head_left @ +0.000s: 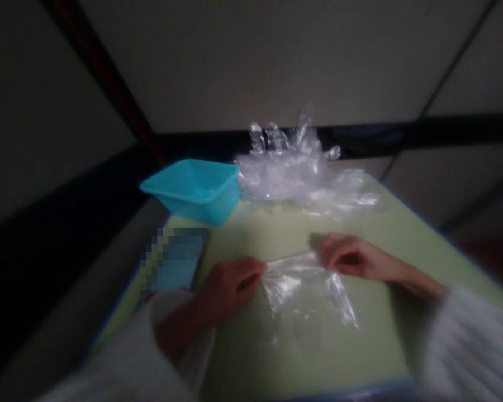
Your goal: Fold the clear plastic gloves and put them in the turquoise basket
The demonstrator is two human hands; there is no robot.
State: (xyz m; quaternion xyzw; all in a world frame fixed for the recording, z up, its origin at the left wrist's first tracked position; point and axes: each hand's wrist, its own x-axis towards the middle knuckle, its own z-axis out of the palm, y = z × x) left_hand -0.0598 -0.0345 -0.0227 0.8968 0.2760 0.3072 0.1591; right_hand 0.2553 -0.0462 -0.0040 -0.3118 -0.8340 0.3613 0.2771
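A clear disposable plastic glove [295, 285] is stretched between my two hands above the yellow-green tabletop. My left hand [230, 287] pinches the left end of its straight upper edge. At the right end of that edge, my right hand [352, 258] has thumb and fingers closed on the film. The lower part of the glove hangs toward me, and its outline is faint against the table. Beyond my hands lies a heap of similar clear plastic gloves [283, 173], some with their fingers sticking up.
A turquoise plastic basket [218, 206] stands at the back left, beside the heap. A phone-like flat object [178, 259], partly pixelated, lies left of my left hand. The table [385, 223] has a blue edge, and a wall [255, 67] rises behind it.
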